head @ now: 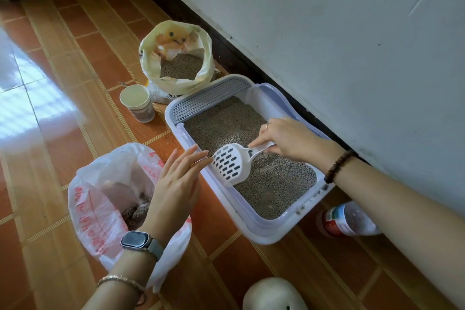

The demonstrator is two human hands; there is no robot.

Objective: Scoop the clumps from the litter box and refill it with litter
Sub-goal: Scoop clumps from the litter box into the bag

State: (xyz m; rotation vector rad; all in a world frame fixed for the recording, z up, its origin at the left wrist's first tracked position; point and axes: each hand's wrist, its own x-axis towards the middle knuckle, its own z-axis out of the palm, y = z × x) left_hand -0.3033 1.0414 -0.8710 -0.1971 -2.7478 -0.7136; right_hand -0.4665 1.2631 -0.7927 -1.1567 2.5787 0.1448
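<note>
Pinching the scoop (234,165) with your right hand (284,137), left hand (176,184) open — you're scooping, so dig into the litter (226,121), then tip it in the bag (100,209) at eight o'clock.
</note>
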